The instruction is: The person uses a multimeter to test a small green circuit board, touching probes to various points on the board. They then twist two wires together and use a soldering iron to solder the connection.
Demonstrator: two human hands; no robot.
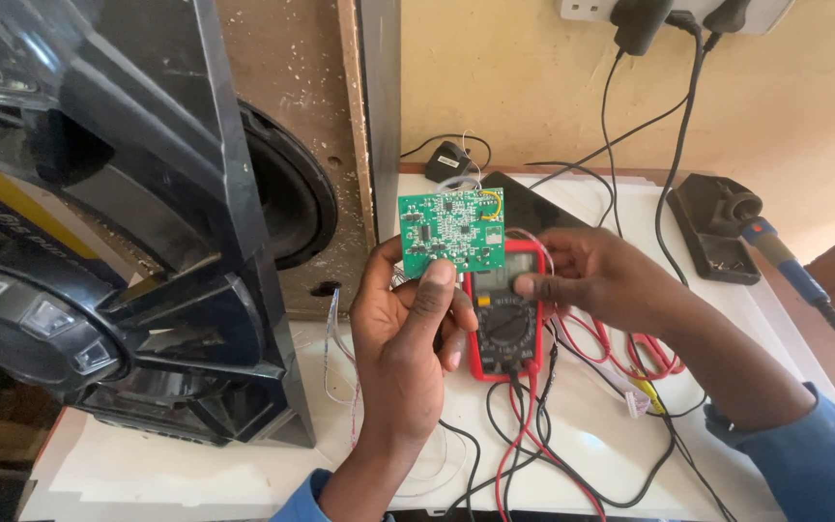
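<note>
Green circuit board (452, 231) pinched upright in left hand (403, 333), thumb pressed on its lower edge, other fingers curled behind. Right hand (596, 275) coming in from 3 o'clock, fingers pressed together on the top of a red multimeter (504, 324) just behind the board. Red and black leads (524, 435) trailing toward 6 o'clock over the white surface (195, 464). Big black speaker (118, 222) at 9 o'clock, soldering iron stand (717, 227) at 2 o'clock.
</note>
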